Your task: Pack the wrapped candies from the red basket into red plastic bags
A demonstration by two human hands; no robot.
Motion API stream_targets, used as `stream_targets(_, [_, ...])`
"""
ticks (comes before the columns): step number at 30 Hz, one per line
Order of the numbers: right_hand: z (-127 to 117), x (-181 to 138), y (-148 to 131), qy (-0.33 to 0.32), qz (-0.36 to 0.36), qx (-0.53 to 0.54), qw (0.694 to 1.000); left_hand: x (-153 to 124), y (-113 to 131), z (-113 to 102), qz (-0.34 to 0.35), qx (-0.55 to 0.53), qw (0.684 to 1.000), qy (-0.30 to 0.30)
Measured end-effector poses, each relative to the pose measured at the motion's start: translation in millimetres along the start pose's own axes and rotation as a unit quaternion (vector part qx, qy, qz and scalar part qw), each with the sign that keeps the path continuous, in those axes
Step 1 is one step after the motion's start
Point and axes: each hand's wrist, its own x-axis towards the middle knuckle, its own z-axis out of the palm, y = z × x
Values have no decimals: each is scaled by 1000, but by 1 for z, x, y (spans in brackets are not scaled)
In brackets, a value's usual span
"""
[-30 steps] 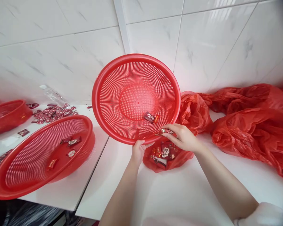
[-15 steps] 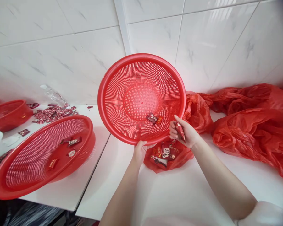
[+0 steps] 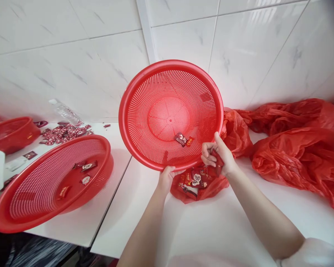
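Note:
My left hand point(image 3: 166, 179) grips the lower rim of a red plastic colander point(image 3: 171, 66), which is tilted so that its inside faces me. Two small wrapped candies, a dark one point(image 3: 180, 139) and a red one point(image 3: 189, 141), lie low on its perforated wall. At the colander's lower right edge, my right hand point(image 3: 221, 157) is curled around a red wrapped candy point(image 3: 218, 163), partly hidden by the fingers. Just below the colander, an open red plastic bag point(image 3: 185, 196) holds several wrapped candies point(image 3: 198, 178).
A second red colander point(image 3: 39, 178) with several candies leans at the left. Behind it are a heap of small packets point(image 3: 62, 134) and a clear bottle point(image 3: 66, 112). Crumpled red plastic bags point(image 3: 297, 155) lie on the right. A tiled wall point(image 3: 100, 74) stands behind the white table point(image 3: 119, 222).
The candy in my right hand has turned and sunk deeper into the fingers. The colander has shifted slightly right in view. A white container at the far left has moved further into view.

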Motion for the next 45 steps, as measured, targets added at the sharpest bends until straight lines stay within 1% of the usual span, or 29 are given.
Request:
stream_targets(3, [7, -5, -2, 21, -34, -61, 997, 0, -1, 1, 5, -10, 1000, -9])
stream_targets(8, [11, -10, -3, 29, -59, -137, 988, 0, 0, 2, -1, -14, 1000, -19])
stream_targets(11, [8, -9, -3, 39, -73, -139, 987, 1, -1, 1, -4, -10, 1000, -18])
stream_targets(16, [6, -5, -1, 40, -48, -133, 989, 2, -3, -1, -2, -20, 1000, -17])
stream_targets(22, [6, -6, 0, 52, -53, -140, 987, 1, -1, 0, 3, -17, 1000, -7])
stream_targets(24, [4, -7, 2, 50, -67, -167, 982, 0, 0, 1, 2, -11, 1000, -6])
stream_targets(26, [2, -9, 5, 51, -95, -226, 968, -1, 1, 3, 1, -9, 1000, -9])
stream_targets(28, [1, -10, 8, 58, -131, -301, 943, -1, 1, 3, 1, -11, 1000, -10])
stream_targets(30, [1, -9, 11, 69, -155, -385, 907, 0, 1, 4, 0, -13, 1000, -12])
stream_targets(31, [1, -8, 11, 77, -160, -434, 883, 0, 0, 3, -1, -15, 1000, -14])
stream_targets(33, [1, -5, 13, 102, -170, -531, 824, 1, -1, 2, -4, -21, 1000, -21])
stream_targets(35, [0, -1, 14, 126, -202, -597, 766, 1, -3, 1, -6, -20, 999, -27])
stream_targets(38, [-3, 5, 19, 131, -249, -649, 707, 0, -4, 0, -9, -12, 999, -36])
stream_targets(41, [-8, 8, 28, 113, -254, -715, 642, -3, -5, 2, -22, -5, 999, -47])
stream_targets(42, [-9, 8, 31, 106, -248, -734, 623, -4, -6, 3, -24, -3, 999, -47])
stream_targets(43, [-11, 8, 34, 98, -237, -748, 611, -4, -6, 5, -23, -1, 999, -44])
stream_targets(44, [-12, 8, 37, 86, -225, -757, 607, -5, -7, 6, -18, 1, 999, -37])
stream_targets(45, [-13, 8, 38, 68, -211, -760, 611, -5, -7, 7, -12, 2, 1000, -28])
